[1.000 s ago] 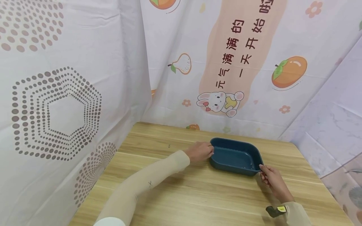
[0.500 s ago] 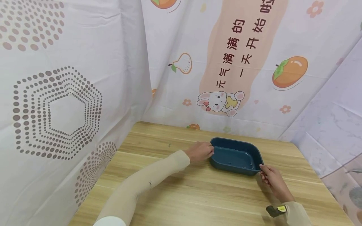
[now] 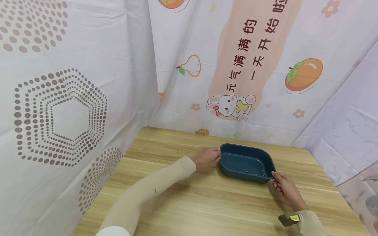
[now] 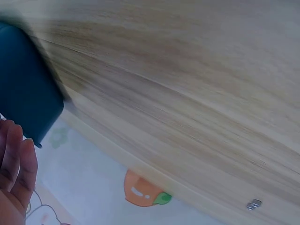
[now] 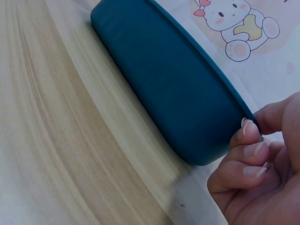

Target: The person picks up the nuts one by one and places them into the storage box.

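A dark blue, rounded rectangular basin (image 3: pixel 243 164) stands on the wooden table, its wall also visible in the left wrist view (image 4: pixel 28 84). Several tiny shiny metal pieces (image 3: pixel 263 173) lie in it, mostly toward its right end. My right hand (image 3: pixel 284 188) pinches the rim at the near right corner; the right wrist view shows the thumb and curled fingers (image 5: pixel 248 150) there. At the basin's left end is my left hand (image 3: pixel 207 157). Its loosely bent fingers (image 4: pixel 28 161) lie just beside the wall and do not appear to grip it; its thumb is hidden.
Two small metal pieces (image 4: pixel 254 204) lie on the wooden table (image 3: pixel 189 203), left of the basin near the back edge. A printed curtain (image 3: pixel 183 98) hangs behind the table, and a dotted white cloth (image 3: pixel 118 65) hangs along the left side.
My left hand has let go of the basin's left rim and shifted slightly left. One tiny metal piece has appeared on the basin floor and moved right. My right hand keeps its place.
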